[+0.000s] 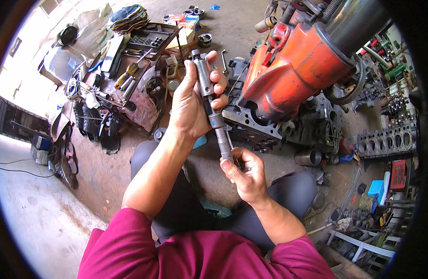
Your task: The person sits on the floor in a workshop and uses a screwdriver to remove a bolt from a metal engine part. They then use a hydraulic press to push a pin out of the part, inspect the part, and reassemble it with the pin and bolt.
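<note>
My left hand (190, 100) is wrapped around the upper part of a long grey metal cylindrical part (217, 123), held nearly upright above my lap. Its top end with a small fitting sticks out past my fingers. My right hand (245, 174) pinches the lower tip of the same part, with a thin metal piece between thumb and fingers. Both forearms rise from magenta sleeves (130, 246). I sit with dark trousers (293, 186) over a concrete floor.
A large orange engine housing (297, 65) stands right of my hands over a grey engine block (269, 125). An open toolbox with screwdrivers (130, 69) and scattered tools lie at the upper left. Another cylinder block (386, 139) and parts sit at the right.
</note>
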Tool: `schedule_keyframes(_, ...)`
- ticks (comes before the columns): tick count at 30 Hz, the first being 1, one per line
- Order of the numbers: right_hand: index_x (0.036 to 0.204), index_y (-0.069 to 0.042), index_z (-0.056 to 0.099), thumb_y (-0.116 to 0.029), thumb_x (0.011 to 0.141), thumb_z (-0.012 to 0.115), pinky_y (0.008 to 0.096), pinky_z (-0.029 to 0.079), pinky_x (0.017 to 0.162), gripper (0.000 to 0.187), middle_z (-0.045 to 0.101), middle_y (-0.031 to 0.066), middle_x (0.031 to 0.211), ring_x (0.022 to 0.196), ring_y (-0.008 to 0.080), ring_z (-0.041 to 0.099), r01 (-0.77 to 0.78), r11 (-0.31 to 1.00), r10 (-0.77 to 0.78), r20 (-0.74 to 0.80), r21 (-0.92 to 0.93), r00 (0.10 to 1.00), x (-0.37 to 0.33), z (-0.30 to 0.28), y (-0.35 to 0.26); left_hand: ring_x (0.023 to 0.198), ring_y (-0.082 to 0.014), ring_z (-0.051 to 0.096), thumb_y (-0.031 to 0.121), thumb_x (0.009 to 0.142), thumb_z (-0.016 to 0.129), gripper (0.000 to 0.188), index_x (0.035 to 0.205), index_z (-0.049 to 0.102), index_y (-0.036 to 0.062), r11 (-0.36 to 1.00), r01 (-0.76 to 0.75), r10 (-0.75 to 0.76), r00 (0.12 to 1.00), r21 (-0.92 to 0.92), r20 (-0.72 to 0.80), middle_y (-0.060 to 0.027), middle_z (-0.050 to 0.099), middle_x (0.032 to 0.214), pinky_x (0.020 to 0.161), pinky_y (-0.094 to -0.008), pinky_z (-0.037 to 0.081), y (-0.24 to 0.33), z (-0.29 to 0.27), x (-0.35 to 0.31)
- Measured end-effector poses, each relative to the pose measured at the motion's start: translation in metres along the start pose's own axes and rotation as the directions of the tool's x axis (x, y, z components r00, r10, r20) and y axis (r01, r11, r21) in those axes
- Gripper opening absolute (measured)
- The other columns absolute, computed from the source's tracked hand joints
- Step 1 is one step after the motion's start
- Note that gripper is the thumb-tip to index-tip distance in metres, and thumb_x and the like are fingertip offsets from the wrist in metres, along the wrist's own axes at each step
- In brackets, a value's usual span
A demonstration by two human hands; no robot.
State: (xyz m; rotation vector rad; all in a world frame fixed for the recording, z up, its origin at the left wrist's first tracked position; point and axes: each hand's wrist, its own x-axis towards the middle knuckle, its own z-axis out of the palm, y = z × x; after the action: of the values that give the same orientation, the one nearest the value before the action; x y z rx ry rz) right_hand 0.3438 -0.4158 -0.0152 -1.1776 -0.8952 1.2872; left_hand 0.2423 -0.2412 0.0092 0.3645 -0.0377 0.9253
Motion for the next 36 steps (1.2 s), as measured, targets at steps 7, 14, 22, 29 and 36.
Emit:
schedule_keyframes(7,0.098,-0.001,0.064,-0.004,0.088,0.073,0.0177,0.037,0.057,0.014,0.05,-0.0082,0.073,0.063,0.001,0.043,0.296,0.939,-0.339,-0.318,-0.176,0.885,0.027,-0.017,-0.006,0.072,-0.0153,0.058,0.05,0.1,0.049,0.056,0.137,0.048,0.0082,0.716,-0.106,0.25,0.962,0.69,-0.111,-0.0056,0.058,0.087,0.066,-0.0287,0.047,-0.039,0.003,-0.009)
schedule_keyframes(14,0.096,-0.001,0.065,-0.002,0.085,0.075,0.0195,0.033,0.055,0.015,0.051,-0.0084,0.072,0.064,0.0016,0.04,0.252,0.954,-0.297,-0.413,-0.16,0.861,0.034,-0.023,0.002,0.069,-0.0064,0.051,0.029,0.1,0.059,0.045,0.137,0.047,0.0058,0.753,-0.057,0.165,0.981,0.656,-0.104,-0.0027,0.062,0.087,0.069,-0.0235,0.046,-0.085,0.001,-0.023)
schedule_keyframes(22,0.101,0.002,0.065,-0.002,0.087,0.072,0.0206,0.045,0.071,0.016,0.065,-0.0005,0.089,0.076,0.0043,0.054,0.256,0.958,-0.286,-0.395,-0.128,0.873,0.029,-0.029,0.006,0.072,-0.0059,0.053,0.028,0.1,0.058,0.045,0.139,0.045,0.0086,0.776,-0.047,0.135,0.986,0.63,-0.094,-0.0023,0.062,0.087,0.071,-0.0233,0.048,-0.09,-0.001,-0.028)
schedule_keyframes(29,0.102,0.002,0.065,-0.003,0.087,0.072,0.0239,0.049,0.078,0.017,0.067,0.003,0.095,0.084,0.0072,0.059,0.261,0.957,-0.291,-0.379,-0.13,0.878,0.03,-0.027,0.007,0.073,-0.0059,0.054,0.027,0.1,0.059,0.044,0.139,0.045,0.0099,0.779,-0.05,0.128,0.989,0.625,-0.08,-0.0027,0.062,0.088,0.071,-0.0229,0.048,-0.086,-0.001,-0.031)
schedule_keyframes(36,0.099,0.001,0.065,-0.004,0.088,0.072,0.0234,0.047,0.074,0.014,0.065,0.0006,0.091,0.079,0.0063,0.055,0.263,0.95,-0.309,-0.385,-0.167,0.87,0.03,-0.026,0.007,0.074,-0.0051,0.053,0.028,0.1,0.059,0.045,0.138,0.045,0.0098,0.752,-0.073,0.155,0.986,0.655,-0.067,-0.0027,0.062,0.09,0.07,-0.021,0.046,-0.086,0.0,-0.03)
